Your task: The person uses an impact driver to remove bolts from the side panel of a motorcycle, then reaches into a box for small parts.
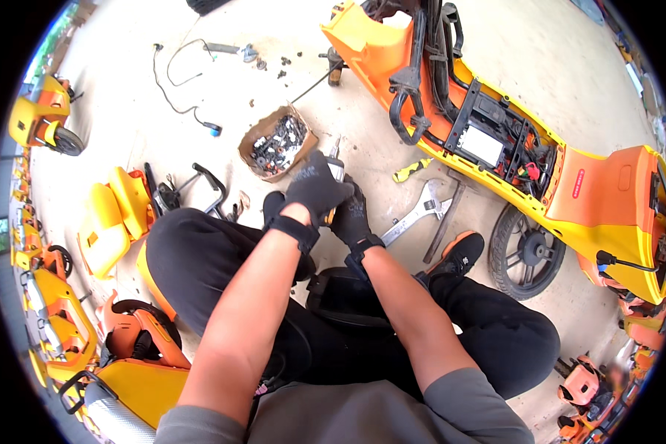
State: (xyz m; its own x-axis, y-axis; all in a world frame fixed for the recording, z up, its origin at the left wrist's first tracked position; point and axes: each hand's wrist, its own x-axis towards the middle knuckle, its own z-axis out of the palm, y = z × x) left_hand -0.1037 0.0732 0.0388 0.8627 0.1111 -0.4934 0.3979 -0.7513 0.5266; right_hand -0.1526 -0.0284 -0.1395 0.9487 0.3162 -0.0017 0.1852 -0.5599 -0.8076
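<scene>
Both my hands wear dark gloves and meet in front of my knees around a drill-like power tool [336, 169] with a grey front and a thin metal bit pointing away from me. My left hand [314, 183] is closed over the tool from the left. My right hand [352, 214] is closed against its right and near side. A bit of yellow body shows below, but the gloves hide most of the tool. Just beyond the left hand stands an open cardboard box [305, 140] of small screws and metal parts.
An orange and yellow scooter [570, 214] with an open battery bay lies at right. Near it are a yellow screwdriver [413, 170], an adjustable wrench [414, 216] and a dark bar [445, 222]. Yellow panels [115, 222] lie left; a black cable [172, 96] lies far left.
</scene>
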